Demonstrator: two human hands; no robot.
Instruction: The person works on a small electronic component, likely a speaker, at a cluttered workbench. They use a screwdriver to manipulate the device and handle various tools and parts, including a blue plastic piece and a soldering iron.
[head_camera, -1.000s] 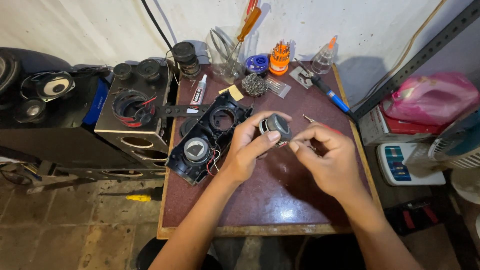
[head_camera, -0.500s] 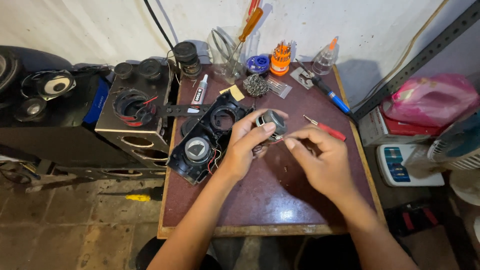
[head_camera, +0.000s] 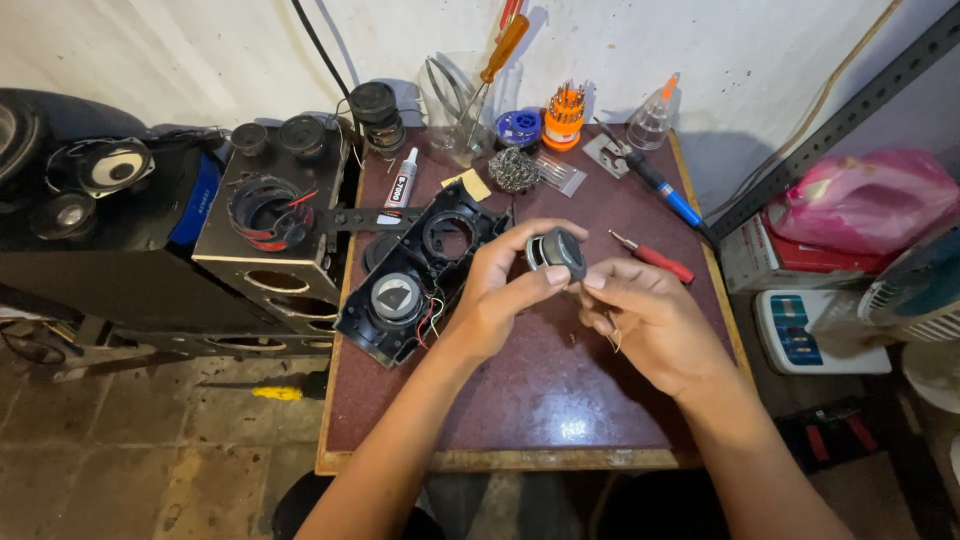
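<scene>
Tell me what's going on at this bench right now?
A person holds a small round speaker driver up in the left hand, while the right hand touches its side with the fingertips. Beside them on the dark red table lies an opened black speaker housing; a red screwdriver lies to the right.

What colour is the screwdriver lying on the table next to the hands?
Red, with a thin metal tip. The screwdriver shows best in the head view.

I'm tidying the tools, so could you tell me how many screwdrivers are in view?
3: an orange-handled screwdriver upright in the clear jar, a red screwdriver on the table, a yellow screwdriver on the floor. Others may be hidden.
</scene>
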